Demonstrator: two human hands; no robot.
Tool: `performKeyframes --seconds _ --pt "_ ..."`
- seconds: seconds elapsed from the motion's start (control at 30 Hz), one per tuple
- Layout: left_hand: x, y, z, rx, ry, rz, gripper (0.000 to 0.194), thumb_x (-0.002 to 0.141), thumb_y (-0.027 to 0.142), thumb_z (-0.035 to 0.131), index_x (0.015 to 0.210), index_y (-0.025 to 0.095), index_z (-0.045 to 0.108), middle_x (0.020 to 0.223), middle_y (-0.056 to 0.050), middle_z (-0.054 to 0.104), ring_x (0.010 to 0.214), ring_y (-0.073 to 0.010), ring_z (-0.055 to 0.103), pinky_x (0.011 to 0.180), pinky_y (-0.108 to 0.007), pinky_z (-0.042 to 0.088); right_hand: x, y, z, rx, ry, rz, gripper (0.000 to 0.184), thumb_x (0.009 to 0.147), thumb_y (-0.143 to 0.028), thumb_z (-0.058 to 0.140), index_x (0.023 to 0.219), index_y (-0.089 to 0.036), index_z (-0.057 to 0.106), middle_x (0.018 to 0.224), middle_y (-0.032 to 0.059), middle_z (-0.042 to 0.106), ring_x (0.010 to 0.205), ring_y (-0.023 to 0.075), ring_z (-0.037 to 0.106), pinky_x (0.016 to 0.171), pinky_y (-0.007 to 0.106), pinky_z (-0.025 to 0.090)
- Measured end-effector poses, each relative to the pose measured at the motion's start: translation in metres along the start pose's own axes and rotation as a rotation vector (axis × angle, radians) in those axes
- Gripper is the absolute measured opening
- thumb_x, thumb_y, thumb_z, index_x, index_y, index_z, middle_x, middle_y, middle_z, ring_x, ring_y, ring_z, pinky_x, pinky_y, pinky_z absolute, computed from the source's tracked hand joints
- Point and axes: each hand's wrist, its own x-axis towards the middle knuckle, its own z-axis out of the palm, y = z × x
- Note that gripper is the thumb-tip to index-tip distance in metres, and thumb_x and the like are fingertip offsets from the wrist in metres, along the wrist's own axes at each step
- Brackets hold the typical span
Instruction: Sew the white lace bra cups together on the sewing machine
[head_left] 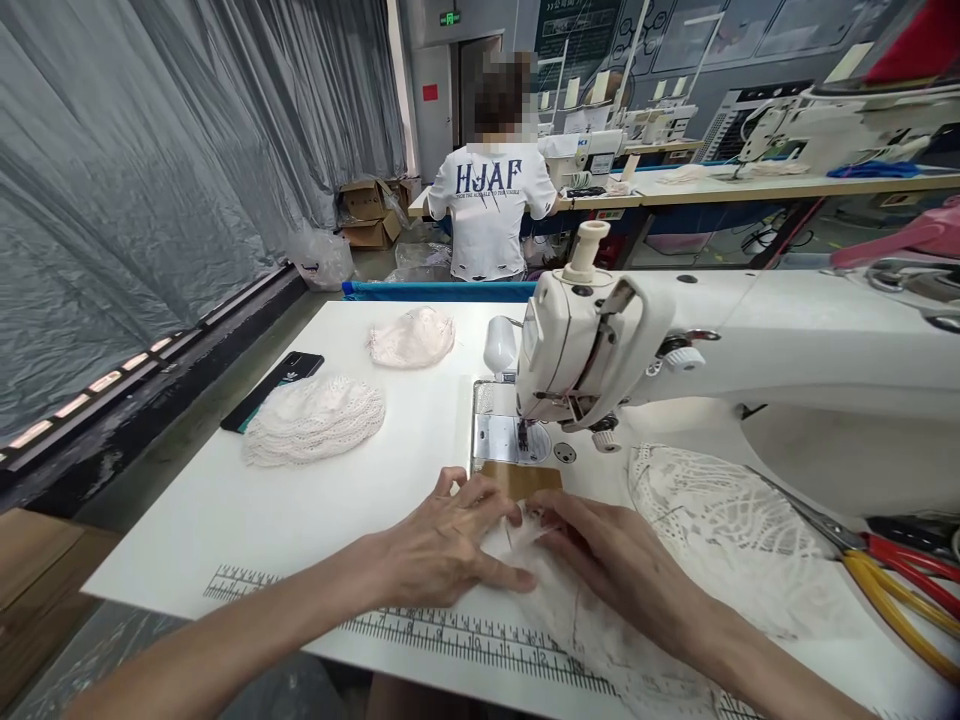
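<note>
A thin white lace piece (pixel 577 620) lies along the table's front, over part of the printed ruler. My right hand (pixel 607 555) pinches its upper end between thumb and fingers, just in front of the sewing machine's needle plate (pixel 499 438). My left hand (pixel 450 545) rests beside it, fingers bent and apart, with the thumb reaching onto the lace edge. Above both hands stands the white sewing machine (pixel 600 350), its presser foot (pixel 523 434) over the plate. A brown plate (pixel 521 480) lies between the foot and my fingertips.
Left on the table are a lace stack (pixel 315 420), a smaller lace pile (pixel 412 338) and a dark phone-like object (pixel 274 388). More lace (pixel 720 530) lies right, near yellow-handled scissors (pixel 892 610) and a red-handled tool (pixel 911 570). Beyond, a person (pixel 487 210) sits at another table.
</note>
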Motion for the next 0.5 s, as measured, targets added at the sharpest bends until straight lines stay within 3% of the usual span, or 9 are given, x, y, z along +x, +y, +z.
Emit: performKeyframes --seconds 0.17,0.5 --pt "0.0 0.001 -0.002 0.002 -0.006 -0.013 0.04 0.09 0.015 0.047 0.116 0.043 0.055 0.115 -0.007 0.044 0.105 -0.0227 0.039 0.087 -0.042 0.029 0.007 0.002 -0.001 -0.018 -0.016 0.049 0.022 0.093 -0.024 0.038 0.084 -0.018 0.057 0.07 0.0027 0.062 0.056 0.0133 0.057 0.05 0.023 0.039" --pt "0.0 -0.001 -0.002 0.003 0.0 -0.013 0.047 0.087 0.009 0.049 0.119 0.044 0.053 0.116 -0.008 0.043 0.106 -0.0233 0.039 0.086 -0.041 0.03 0.023 0.004 0.005 -0.125 -0.04 0.213 0.019 0.084 -0.015 0.041 0.067 -0.019 0.049 0.058 -0.0014 0.056 0.047 0.0105 0.048 0.044 0.02 0.03"
